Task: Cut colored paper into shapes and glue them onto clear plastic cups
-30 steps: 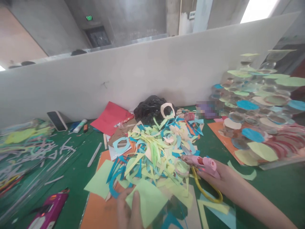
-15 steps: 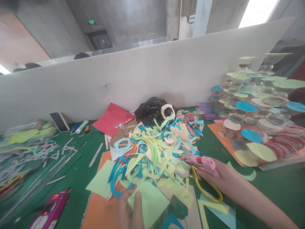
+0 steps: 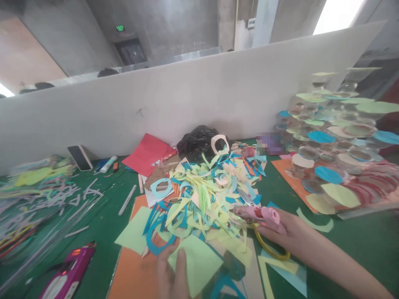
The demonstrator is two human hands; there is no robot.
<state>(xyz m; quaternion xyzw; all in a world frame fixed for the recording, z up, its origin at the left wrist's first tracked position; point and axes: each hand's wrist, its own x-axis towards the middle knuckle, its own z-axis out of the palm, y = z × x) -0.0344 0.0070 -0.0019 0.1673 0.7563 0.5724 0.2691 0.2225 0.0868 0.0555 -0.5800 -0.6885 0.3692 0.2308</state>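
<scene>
At the bottom centre my left hand (image 3: 173, 270) pinches a pale green paper sheet (image 3: 198, 263) between thumb and fingers. My right hand (image 3: 274, 230) grips a pair of scissors (image 3: 272, 248) with a yellow loop handle; something pink and rolled sits at the fingers. The metal blades (image 3: 245, 196) point away over a heap of paper scraps (image 3: 202, 191) in green, blue, yellow and cream. The scissors are apart from the held sheet. Another pale green sheet (image 3: 135, 232) lies left of the heap, partly on orange card (image 3: 132, 274).
On the right stands a stack of clear cups with coloured paper discs (image 3: 321, 137). A black plastic bag (image 3: 195, 143) and red paper (image 3: 148, 155) lie behind the heap. Leftward are a phone (image 3: 80, 158), cut strips (image 3: 68, 193) and a magenta device (image 3: 71, 270). A white partition (image 3: 171, 99) closes the back.
The right hand and scissors have shifted slightly, with more of the blades showing. The view has tilted a little. The left hand keeps the same green sheet.
</scene>
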